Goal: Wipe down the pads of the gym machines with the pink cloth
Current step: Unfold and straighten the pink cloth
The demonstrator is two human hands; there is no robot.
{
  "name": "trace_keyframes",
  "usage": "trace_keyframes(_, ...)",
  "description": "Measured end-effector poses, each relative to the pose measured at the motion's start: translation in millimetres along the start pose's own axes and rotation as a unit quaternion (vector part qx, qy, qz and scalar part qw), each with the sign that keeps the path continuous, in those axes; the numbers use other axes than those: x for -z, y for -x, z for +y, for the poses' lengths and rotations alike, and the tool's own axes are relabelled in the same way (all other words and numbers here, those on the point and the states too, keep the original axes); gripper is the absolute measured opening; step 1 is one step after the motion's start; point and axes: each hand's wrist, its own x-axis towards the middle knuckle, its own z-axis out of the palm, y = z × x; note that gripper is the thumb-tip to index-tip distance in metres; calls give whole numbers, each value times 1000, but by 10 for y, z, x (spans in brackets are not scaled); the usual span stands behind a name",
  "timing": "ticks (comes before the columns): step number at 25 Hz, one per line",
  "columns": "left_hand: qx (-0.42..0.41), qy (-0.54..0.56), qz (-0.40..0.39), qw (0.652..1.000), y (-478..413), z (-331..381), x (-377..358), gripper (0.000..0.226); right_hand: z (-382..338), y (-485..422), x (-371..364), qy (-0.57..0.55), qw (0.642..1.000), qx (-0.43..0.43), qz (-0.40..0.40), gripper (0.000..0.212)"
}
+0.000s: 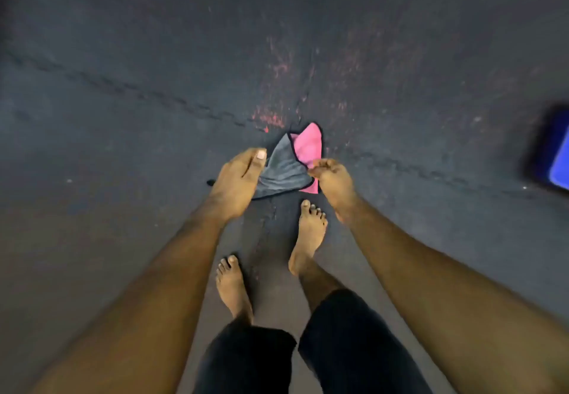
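Fingers of the right hand pinch one corner and the left hand grips the opposite edge of the pink cloth above the floor; spread it flat before wiping.

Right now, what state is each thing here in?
pink cloth: stretched between both hands, grey side turned up.
left hand: holds the cloth's left edge.
right hand: pinches the cloth's right edge.
feet: bare, on the dark floor.
blue object: blurred, cannot tell.
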Motion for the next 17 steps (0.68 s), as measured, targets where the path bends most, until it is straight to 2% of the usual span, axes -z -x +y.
trace_keyframes(3, 35, -23, -5, 999, -612, -595, -558, 44, 362, -919, -350, 68, 997, -7, -42, 21)
trace_keyframes(5, 60, -35, -13, 998, -883, -955, -866, 42, 649, -1390, -607, 97, 993, -44, -48, 41)
trace_keyframes(7, 57, -46, -22, 997, -999, -1147, -1000, 40, 890, -1609, -789, 211, 975, -48, -53, 58)
trace_keyframes(9, 53, -45, -34, 997, -1019, -1195, -981, 39, 911, -1572, -863, 281, 957, -28, -71, 40)
trace_keyframes(10, 58, -42, -42, 997, -1003, -1169, -932, 38, 864, -1509, -854, 277, 958, -4, -73, 29)
trace_keyframes(13, 60, -53, -50, 996, -809, -805, -554, 38, 285, -992, -657, 188, 976, 75, -85, 17)
trace_keyframes(15, 42, -63, -48, 996, -589, -334, -166, 54, -278, -497, -420, 168, 974, 118, -95, 9)
trace_keyframes(17, 4, -58, -47, 997, -314, 185, 262, 70, -843, 106, -156, 193, 962, 154, -115, 6)
